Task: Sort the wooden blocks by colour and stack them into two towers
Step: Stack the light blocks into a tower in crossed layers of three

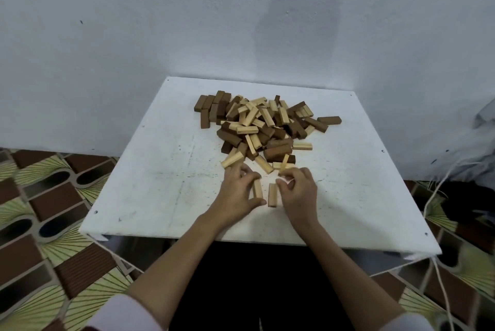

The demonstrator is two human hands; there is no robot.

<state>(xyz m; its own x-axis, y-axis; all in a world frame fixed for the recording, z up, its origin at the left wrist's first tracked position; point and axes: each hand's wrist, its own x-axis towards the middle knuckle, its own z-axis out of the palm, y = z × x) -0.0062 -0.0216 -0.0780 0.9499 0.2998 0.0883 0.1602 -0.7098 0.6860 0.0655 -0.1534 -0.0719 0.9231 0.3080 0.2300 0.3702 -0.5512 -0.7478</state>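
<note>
Two pale blocks lay side by side, a small gap between them, near the middle of the table's near half: the left pale block [257, 189] and the right pale block [272, 195], both lengthwise toward the far edge. The left hand [239, 194] held the left one, thumb at its near end and fingers curled over its far end. The right hand [297, 191] had its fingertips curled against the right block's right side (whether it truly gripped it or only touched it could not be told), and it seemed to hold another pale piece at its far fingers, though this was unclear.

Just beyond the hands lay the pile of blocks [263, 127], dark brown and pale ones mixed, spreading from the table's middle toward the far edge. A row of dark blocks [211, 108] lay at its far-left side, and a single dark block [329, 120] lay at its right.

The white table [150, 196] stood against a white wall [134, 22], above a patterned floor [40, 210]. White cords [439, 277] trailed past the near-right corner.
</note>
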